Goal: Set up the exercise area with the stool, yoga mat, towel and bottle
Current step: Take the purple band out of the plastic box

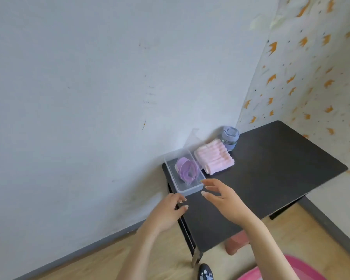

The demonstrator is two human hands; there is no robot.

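My left hand [168, 211] and right hand [220, 197] are open and empty, and the towel [214, 157], which looks soft and light (folded, so I'd scoop it from underneath), sits on the bench [281, 158] at one o'clock.

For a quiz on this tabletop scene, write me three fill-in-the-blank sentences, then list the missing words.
1. On the dark table, the pink towel lies between the clear box and the ____.
2. The coiled band inside the clear box is ____ in colour.
3. The left hand and right hand each hold ____.
Missing words: bottle; purple; nothing.
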